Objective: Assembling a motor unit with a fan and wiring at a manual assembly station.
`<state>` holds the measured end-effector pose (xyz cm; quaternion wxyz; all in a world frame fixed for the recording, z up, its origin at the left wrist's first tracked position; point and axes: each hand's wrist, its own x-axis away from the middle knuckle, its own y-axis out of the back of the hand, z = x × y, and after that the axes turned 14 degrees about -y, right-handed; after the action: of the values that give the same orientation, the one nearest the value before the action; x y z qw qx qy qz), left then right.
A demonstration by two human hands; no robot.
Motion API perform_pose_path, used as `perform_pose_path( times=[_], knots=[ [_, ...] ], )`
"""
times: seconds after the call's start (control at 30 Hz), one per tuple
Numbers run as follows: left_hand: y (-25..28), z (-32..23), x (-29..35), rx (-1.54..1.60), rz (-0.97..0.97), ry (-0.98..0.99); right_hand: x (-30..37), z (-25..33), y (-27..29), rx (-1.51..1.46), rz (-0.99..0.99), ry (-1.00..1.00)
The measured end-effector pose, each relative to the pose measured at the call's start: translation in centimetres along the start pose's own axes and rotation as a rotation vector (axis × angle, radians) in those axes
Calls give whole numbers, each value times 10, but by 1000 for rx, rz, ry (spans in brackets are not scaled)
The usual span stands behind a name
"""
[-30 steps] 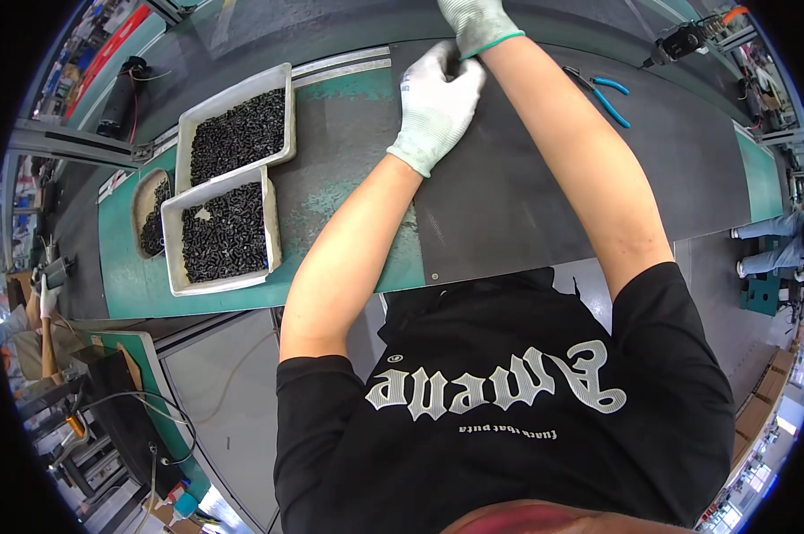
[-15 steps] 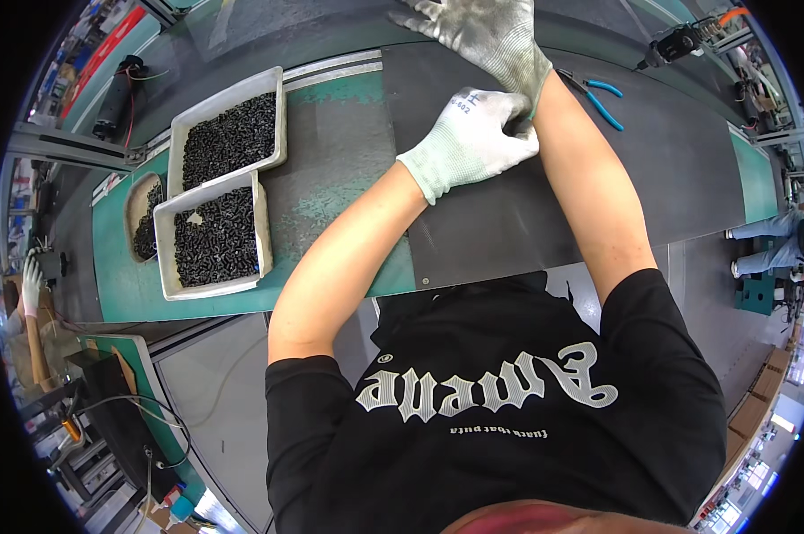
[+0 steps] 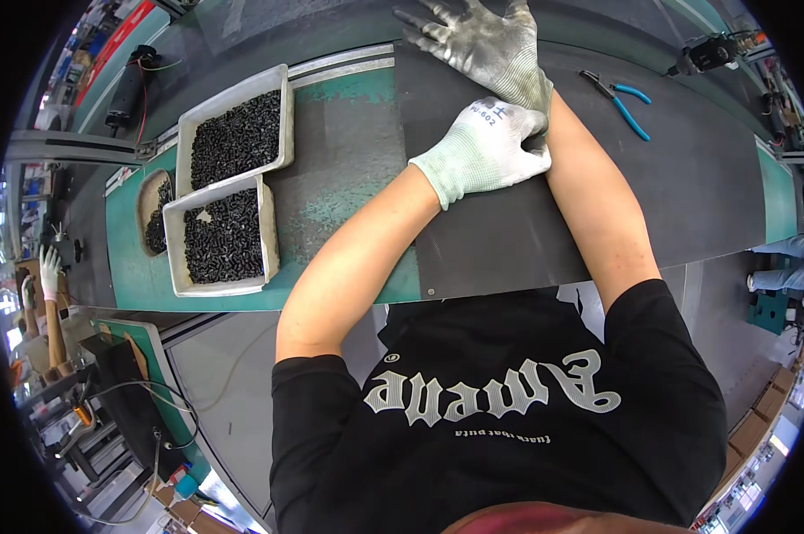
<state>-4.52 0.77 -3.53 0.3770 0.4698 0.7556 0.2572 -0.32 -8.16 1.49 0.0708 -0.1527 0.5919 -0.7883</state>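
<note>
Both my hands wear white knitted work gloves. My left hand (image 3: 487, 149) is closed at my right wrist, pinching the cuff of the right-hand glove (image 3: 531, 96). Its fingertips are partly hidden behind the hand. Beyond it my right hand (image 3: 491, 49) is held palm up with the fingers spread, and nothing lies in it. The palm and fingers of that glove are stained dark grey. To the right of my right forearm, blue-handled pliers (image 3: 629, 105) lie with their jaws pointing away from me.
On the left of the workbench (image 3: 544, 254) stand two white bins (image 3: 288, 120) (image 3: 271, 236) full of small black parts. A smaller tray (image 3: 144, 214) with similar parts sits beside them. A black powered screwdriver (image 3: 128, 93) lies far left, another tool (image 3: 709, 55) far right. A co-worker's gloved hand (image 3: 49, 271) shows at left.
The whole view has shifted slightly, so the bench and bins sit a little further right. My left hand still grips the glove cuff, and my right fingers remain spread. The co-worker's hand has risen.
</note>
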Motion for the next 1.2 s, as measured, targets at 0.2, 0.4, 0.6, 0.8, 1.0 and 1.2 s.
perform_pose_path(
  times=[0.2, 0.4, 0.6, 0.8, 1.0, 1.2],
  knots=[
    [-5, 3, -6, -39, -91, 1, -18, 29, 61, 71, 229, -124],
    [25, 64, 34, 380, -546, 0, -19, 19, 64, -228, 327, -301],
    [61, 59, 37, 1723, -991, -152, -22, 12, 64, 100, 221, -139],
    [67, 61, 42, 1797, -1035, -152, -24, 6, 63, 161, 179, -94],
    [62, 88, 47, 1654, -1274, -53, -39, -21, 72, 1043, -257, 498],
    [67, 99, 44, 1581, -1344, 47, 0, -61, 52, 2084, 62, 945]
  ],
)
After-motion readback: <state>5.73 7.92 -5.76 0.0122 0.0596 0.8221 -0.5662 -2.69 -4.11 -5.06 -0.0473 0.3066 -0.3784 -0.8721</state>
